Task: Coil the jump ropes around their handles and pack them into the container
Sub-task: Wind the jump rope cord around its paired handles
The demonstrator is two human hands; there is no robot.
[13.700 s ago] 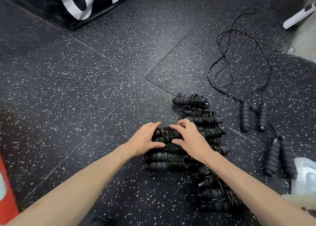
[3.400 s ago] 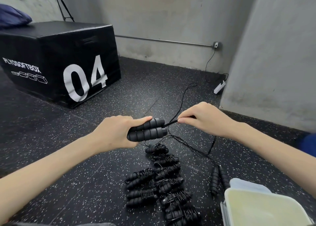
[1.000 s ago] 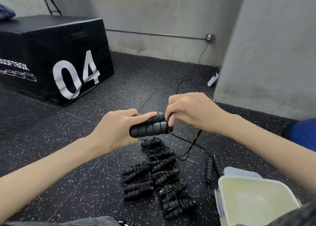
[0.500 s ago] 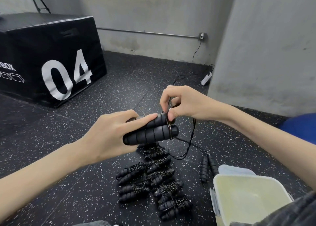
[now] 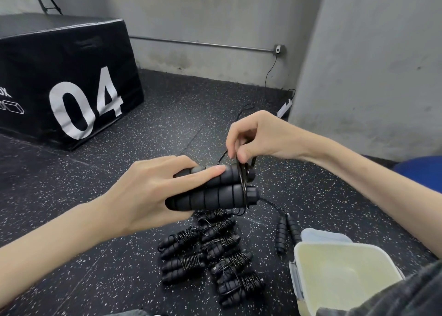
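Rope (image 5: pixel 242 179) barely started at handles' (image 5: pixel 215 191) 3 o'clock end; left hand (image 5: pixel 153 191) grips handles, right hand (image 5: pixel 253 136) pinches rope. I fear slack lets coils slide off.

This looks like a gym. The floor (image 5: pixel 167 114) is black rubber with white specks. A big black jump box (image 5: pixel 59 76) marked "04" sits far left. Many jump ropes (image 5: pixel 205 251) lie near. Bare grey walls (image 5: pixel 215 16) stand behind.

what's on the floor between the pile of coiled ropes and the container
In the head view, one uncoiled pair of handles lies side by side on the speckled floor between the pile of coiled ropes and the container, close to the container's far corner.
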